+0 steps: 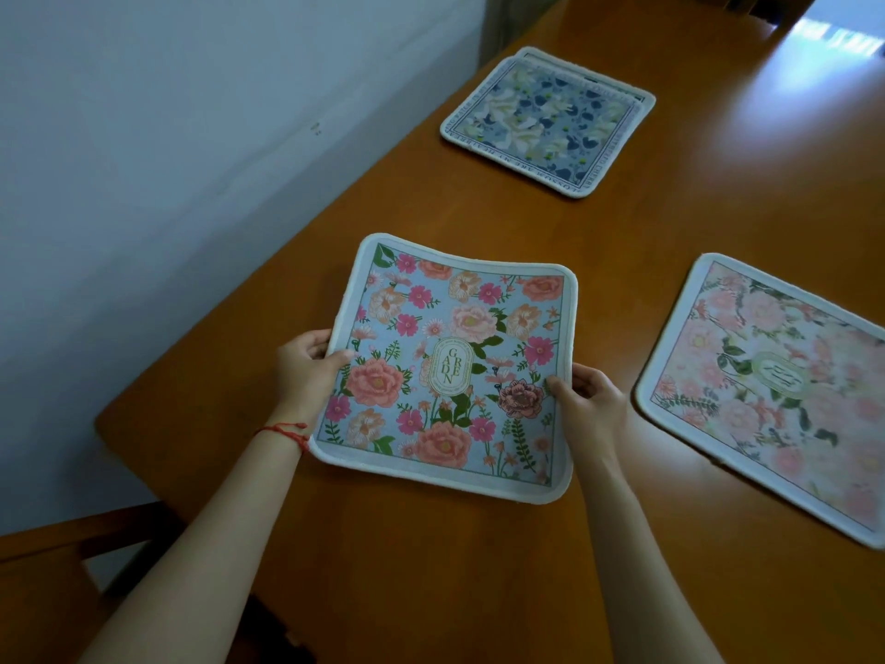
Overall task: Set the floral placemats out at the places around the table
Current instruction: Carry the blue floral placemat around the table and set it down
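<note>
Outstretched, both forearms reached over the table [646, 242] | left hand [304, 371] and right hand [591, 400] pinched opposite edges of the blue floral placemat [450, 366], thumbs on top.

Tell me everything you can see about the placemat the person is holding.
The held placemat is roughly square with rounded corners and a cream, fabric-looking border. Its pale blue face shows pink, peach and coral flowers with green leaves around an oval emblem reading GARDEN. The left hand and right hand pinch its side edges, thumbs on top. It bows slightly, sagging in the middle, over the wooden table near its left edge.
</note>
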`<state>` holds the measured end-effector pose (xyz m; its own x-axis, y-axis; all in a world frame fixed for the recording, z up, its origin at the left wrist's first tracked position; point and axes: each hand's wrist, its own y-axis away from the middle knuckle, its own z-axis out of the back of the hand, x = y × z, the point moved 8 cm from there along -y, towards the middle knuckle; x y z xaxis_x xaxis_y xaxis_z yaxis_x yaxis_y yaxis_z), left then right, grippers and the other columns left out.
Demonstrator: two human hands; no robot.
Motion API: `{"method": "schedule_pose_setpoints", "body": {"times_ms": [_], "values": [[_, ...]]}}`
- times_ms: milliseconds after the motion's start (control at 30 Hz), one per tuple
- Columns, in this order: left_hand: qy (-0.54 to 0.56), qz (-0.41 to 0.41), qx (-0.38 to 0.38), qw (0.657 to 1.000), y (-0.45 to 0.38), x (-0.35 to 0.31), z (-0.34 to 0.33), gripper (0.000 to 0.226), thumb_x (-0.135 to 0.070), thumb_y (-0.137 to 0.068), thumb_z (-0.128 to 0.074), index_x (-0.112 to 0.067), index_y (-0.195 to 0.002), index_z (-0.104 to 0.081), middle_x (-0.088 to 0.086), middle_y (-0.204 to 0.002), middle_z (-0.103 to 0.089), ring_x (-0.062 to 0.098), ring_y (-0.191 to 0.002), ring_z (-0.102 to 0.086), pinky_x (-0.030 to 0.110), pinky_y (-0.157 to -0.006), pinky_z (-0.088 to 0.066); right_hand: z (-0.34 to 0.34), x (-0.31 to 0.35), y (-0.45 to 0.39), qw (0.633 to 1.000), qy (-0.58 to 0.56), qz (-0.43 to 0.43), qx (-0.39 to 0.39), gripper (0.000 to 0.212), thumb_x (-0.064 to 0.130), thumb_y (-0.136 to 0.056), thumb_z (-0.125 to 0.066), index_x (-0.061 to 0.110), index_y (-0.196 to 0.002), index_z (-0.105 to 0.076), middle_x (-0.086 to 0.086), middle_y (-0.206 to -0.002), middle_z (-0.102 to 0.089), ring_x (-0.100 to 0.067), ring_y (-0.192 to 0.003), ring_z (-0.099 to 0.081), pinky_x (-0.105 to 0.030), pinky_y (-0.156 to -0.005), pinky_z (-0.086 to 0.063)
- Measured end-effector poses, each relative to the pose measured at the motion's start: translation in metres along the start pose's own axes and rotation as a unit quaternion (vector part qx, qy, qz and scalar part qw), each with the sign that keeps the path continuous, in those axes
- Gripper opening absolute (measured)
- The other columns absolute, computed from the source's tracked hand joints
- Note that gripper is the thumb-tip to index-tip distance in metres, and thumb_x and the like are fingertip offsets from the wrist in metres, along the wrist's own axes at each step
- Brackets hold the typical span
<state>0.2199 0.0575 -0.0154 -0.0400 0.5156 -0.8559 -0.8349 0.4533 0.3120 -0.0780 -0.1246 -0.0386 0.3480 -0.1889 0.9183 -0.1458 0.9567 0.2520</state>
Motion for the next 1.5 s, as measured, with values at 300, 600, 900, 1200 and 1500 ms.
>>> {"method": "schedule_pose_setpoints", "body": {"times_ms": [300, 600, 900, 1200, 1500], "values": [[-0.020, -0.004, 0.075, 0.997, 0.039, 0.017, -0.022, 0.028, -0.006, -0.082, -0.065, -0.006, -0.110, -0.060, 0.008, -0.093, -0.065, 0.016, -0.070, -0.065, 0.022, -0.051, -0.052, 0.049, -0.036, 0.057, 0.998, 0.014, -0.020, -0.066, 0.021, 0.013, -0.082, -0.065, 0.010, -0.103, -0.063, -0.001, -0.087, -0.067, -0.009, -0.074, -0.065, -0.017, -0.057, -0.054], [-0.040, -0.009, 0.098, 0.994, 0.080, 0.019, -0.038, 0.029, -0.007, -0.082, -0.065, -0.006, -0.110, -0.060, 0.010, -0.095, -0.066, 0.022, -0.073, -0.066, 0.025, -0.052, -0.055, 0.088, -0.065, 0.092, 0.995, -0.002, -0.039, -0.087, 0.023, 0.015, -0.082, -0.065, 0.008, -0.104, -0.062, -0.003, -0.089, -0.067, -0.014, -0.077, -0.066, -0.029, -0.065, -0.057], [-0.027, -0.025, 0.098, 0.994, 0.149, 0.015, -0.082, 0.031, -0.003, -0.080, -0.066, -0.003, -0.111, -0.060, 0.010, -0.094, -0.064, 0.028, -0.079, -0.065, 0.031, -0.063, -0.054, 0.167, -0.099, 0.115, 0.993, -0.032, -0.057, -0.103, 0.023, 0.013, -0.081, -0.066, 0.010, -0.104, -0.063, -0.002, -0.088, -0.069, -0.015, -0.077, -0.068, -0.031, -0.065, -0.059], [-0.043, -0.043, 0.129, 0.990, 0.203, 0.021, -0.130, 0.031, -0.002, -0.080, -0.066, -0.002, -0.111, -0.061, 0.011, -0.094, -0.064, 0.028, -0.078, -0.064, 0.031, -0.062, -0.053, 0.236, -0.125, 0.144, 0.989, -0.034, -0.062, -0.132, 0.025, 0.014, -0.082, -0.066, 0.009, -0.106, -0.061, -0.001, -0.091, -0.068, -0.012, -0.080, -0.067, -0.026, -0.065, -0.058], [-0.058, -0.068, 0.207, 0.974, 0.230, 0.012, -0.175, 0.031, -0.001, -0.081, -0.065, -0.003, -0.111, -0.061, 0.013, -0.094, -0.066, 0.030, -0.078, -0.067, 0.029, -0.056, -0.057, 0.282, -0.143, 0.188, 0.971, -0.046, -0.080, -0.219, 0.024, 0.016, -0.083, -0.065, 0.009, -0.105, -0.061, -0.001, -0.091, -0.067, -0.008, -0.080, -0.066, -0.019, -0.062, -0.057]]}}
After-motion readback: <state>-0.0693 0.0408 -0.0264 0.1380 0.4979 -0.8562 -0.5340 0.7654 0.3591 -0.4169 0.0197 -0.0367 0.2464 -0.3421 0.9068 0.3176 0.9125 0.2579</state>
